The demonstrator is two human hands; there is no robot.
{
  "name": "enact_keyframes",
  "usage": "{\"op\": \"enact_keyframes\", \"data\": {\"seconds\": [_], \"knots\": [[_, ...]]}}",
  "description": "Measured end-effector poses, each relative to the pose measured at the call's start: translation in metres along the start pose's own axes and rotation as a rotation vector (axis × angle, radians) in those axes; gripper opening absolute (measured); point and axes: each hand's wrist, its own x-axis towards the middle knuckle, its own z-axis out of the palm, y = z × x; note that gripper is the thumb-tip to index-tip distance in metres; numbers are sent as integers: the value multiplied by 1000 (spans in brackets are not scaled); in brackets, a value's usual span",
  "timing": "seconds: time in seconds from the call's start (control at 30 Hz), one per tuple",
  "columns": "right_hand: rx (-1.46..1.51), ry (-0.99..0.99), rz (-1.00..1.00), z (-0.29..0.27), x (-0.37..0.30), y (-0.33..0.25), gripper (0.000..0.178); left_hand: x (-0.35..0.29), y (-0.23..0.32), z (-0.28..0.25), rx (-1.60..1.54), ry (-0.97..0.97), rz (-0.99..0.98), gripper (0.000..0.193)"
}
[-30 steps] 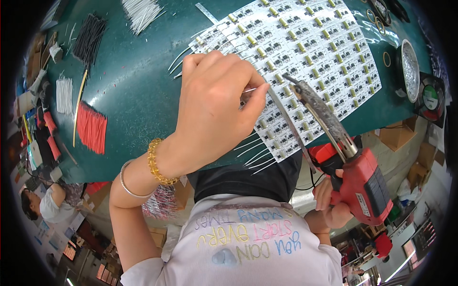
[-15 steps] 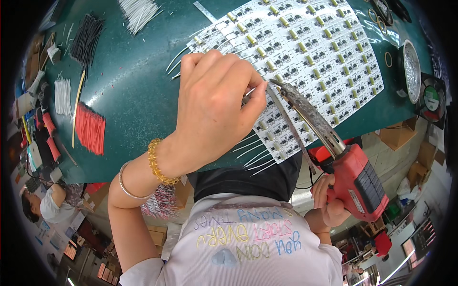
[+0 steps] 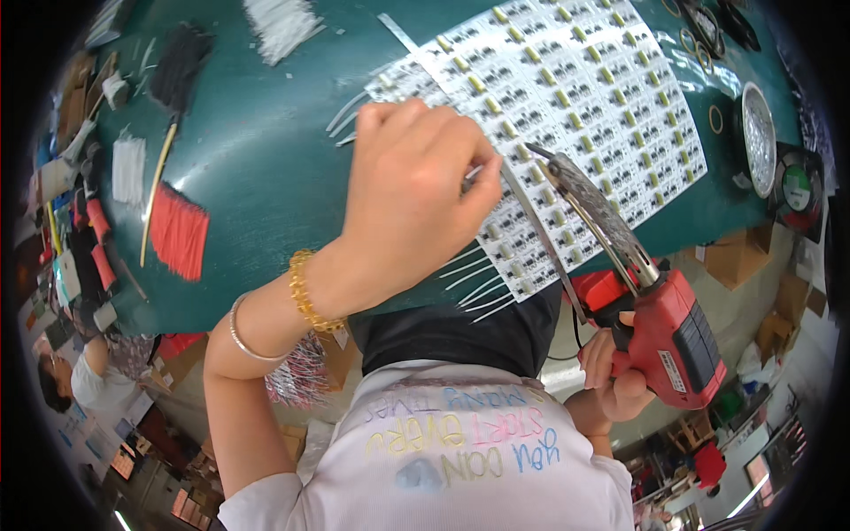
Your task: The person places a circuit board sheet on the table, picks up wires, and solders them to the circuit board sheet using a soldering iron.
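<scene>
A white sheet of small circuit boards (image 3: 611,115) with rows of yellowish and black parts lies on the green table. My left hand (image 3: 421,181) is over its left part, thumb and forefinger pinched together; what they hold is hidden. White wires (image 3: 482,292) stick out from the sheet's edge on both sides of this hand. My right hand (image 3: 615,376) grips the red handle of a soldering gun (image 3: 668,332), whose dark tip is over the sheet, a little right of my left fingertips. A narrow metal strip (image 3: 537,217) crosses the sheet between them.
Bundles of black wires (image 3: 180,66), white wires (image 3: 129,168) and red wires (image 3: 180,232) lie at the left, with a thin stick (image 3: 158,195) beside them. A metal bowl (image 3: 758,137) and a solder spool (image 3: 797,190) stand at the right. Another person (image 3: 93,380) sits at lower left.
The soldering gun's tip has moved from close beside my left fingertips to a little farther right. My left hand stays pinched. The whole view has shifted slightly.
</scene>
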Motion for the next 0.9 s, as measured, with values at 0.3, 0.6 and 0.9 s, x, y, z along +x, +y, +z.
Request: {"op": "enact_keyframes", "data": {"seconds": [0.3,0.6,0.9], "knots": [[177,99,-43,-23,-9,12,71,28,-60,-63,594,193,-83,12],[169,59,-9,-17,-10,9,64,32,-111,-72,746,39,-5,8],[202,97,-57,-24,-13,16,59,28,-97,-76,576,121,-35,9]]}}
